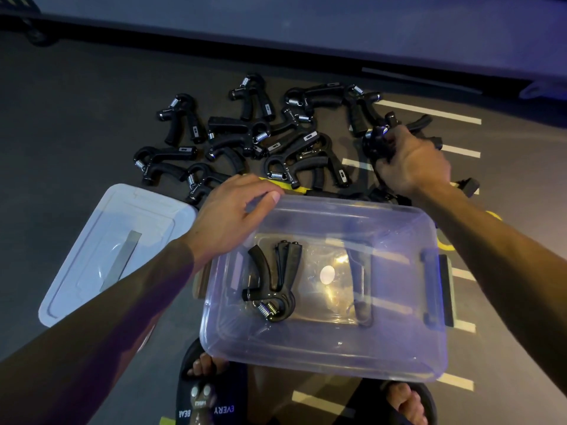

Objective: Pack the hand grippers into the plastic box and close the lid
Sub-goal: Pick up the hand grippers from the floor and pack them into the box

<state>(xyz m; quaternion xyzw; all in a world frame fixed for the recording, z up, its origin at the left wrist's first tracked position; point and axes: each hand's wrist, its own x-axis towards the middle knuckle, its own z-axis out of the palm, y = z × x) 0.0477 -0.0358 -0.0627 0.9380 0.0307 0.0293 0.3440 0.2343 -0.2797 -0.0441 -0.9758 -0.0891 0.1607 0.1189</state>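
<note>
A clear plastic box (325, 354) stands open on the dark floor in front of me. Two black hand grippers (273, 283) lie pressed together inside it at the left; a dark shape shows through its right side. My left hand (233, 216) rests on the box's far left corner, fingers over the rim. My right hand (411, 161) is beyond the box at the right, closed on a black hand gripper (376, 142) on the floor. Several more black grippers (245, 139) lie scattered past the box. The clear lid (101, 256) lies flat to the left.
My feet in black sandals (211, 391) are at the bottom edge, just below the box. White and yellow lines (429, 111) are painted on the floor at the right. A low dark ledge (306, 41) runs across the far side.
</note>
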